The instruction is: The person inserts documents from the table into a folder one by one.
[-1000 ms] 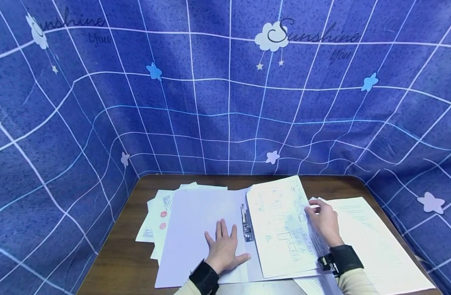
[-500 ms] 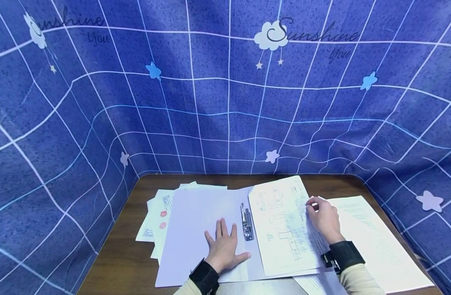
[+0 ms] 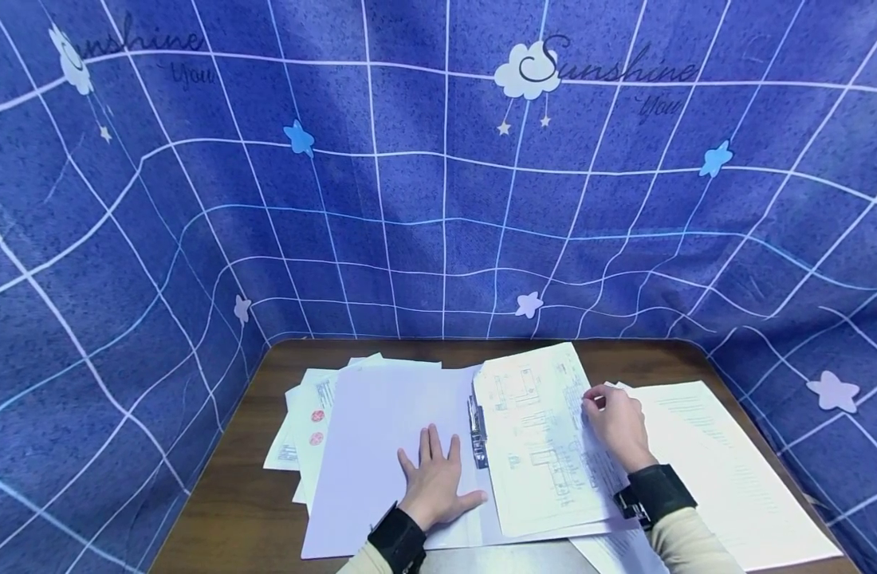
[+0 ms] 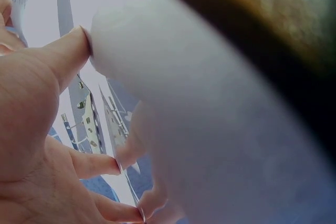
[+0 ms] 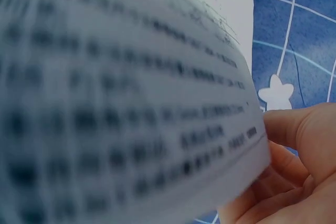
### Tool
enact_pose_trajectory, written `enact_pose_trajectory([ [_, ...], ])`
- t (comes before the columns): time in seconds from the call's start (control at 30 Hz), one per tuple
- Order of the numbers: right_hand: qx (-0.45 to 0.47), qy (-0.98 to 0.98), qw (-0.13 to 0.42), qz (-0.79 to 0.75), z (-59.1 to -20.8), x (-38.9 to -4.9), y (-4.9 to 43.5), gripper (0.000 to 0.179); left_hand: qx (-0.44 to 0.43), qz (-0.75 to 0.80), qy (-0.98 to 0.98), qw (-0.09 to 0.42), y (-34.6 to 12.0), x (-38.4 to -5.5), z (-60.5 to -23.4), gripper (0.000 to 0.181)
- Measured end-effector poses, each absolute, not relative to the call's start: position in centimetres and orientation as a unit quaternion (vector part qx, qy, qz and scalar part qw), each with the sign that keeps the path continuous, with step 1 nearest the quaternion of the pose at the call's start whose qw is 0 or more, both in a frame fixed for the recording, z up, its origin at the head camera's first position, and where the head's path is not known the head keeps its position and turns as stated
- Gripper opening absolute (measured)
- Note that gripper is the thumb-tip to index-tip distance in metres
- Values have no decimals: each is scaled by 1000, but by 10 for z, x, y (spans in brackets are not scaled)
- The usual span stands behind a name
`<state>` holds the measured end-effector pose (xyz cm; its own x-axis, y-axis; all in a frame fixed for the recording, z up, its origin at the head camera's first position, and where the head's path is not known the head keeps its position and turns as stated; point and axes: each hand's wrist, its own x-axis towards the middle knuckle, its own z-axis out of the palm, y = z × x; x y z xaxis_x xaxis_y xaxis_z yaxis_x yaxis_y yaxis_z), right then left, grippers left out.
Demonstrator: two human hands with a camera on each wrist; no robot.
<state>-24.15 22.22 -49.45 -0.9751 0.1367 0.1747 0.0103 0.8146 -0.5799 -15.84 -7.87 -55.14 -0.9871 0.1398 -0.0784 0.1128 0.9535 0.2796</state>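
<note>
An open pale lilac folder (image 3: 381, 414) lies on the table, with a metal clip (image 3: 477, 434) along its middle. My left hand (image 3: 435, 488) rests on the folder's left cover, fingers spread. Over the right side lies a paper sheet (image 3: 546, 454) printed with line drawings, its left edge beside the clip. My right hand (image 3: 618, 422) pinches that sheet's right edge between thumb and curled fingers. The right wrist view shows the sheet (image 5: 131, 103) bending up close to the camera, with the right hand (image 5: 299, 166) at its edge. In the left wrist view, the left hand's fingertips (image 4: 113, 165) touch the glossy cover.
Loose papers (image 3: 305, 434), some with red round stamps, stick out under the folder's left side. A larger stack of printed sheets (image 3: 733, 470) lies on the right. The brown wooden table (image 3: 223, 510) meets a blue patterned curtain (image 3: 410, 199) behind and at both sides.
My right hand first drew the sheet slightly right, away from the clip, then moved it left so its edge is back near the clip. The left hand has stayed in place.
</note>
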Motion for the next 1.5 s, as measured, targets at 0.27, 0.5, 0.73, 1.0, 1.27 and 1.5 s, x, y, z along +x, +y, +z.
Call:
enact_pose_trajectory([
  [0.27, -44, -952, 74, 294, -502, -235, 216, 23, 67, 137, 987, 46, -80, -158, -552, 106],
  [0.5, -33, -960, 51, 273, -502, -232, 219, 29, 65, 136, 987, 47, -79, -157, -552, 107],
  [0.73, -7, -963, 53, 264, -500, -230, 227, 32, 70, 138, 987, 41, -78, -157, -552, 107],
  [1.0, 5, -966, 35, 256, -502, -230, 227, 34, 67, 138, 987, 40, -78, -157, -553, 106],
  [1.27, -10, -972, 10, 234, -510, -230, 221, 45, 64, 139, 987, 51, -78, -157, -551, 106],
  [1.5, -29, -977, -5, 211, -517, -230, 215, 52, 63, 137, 987, 49, -78, -158, -552, 107],
])
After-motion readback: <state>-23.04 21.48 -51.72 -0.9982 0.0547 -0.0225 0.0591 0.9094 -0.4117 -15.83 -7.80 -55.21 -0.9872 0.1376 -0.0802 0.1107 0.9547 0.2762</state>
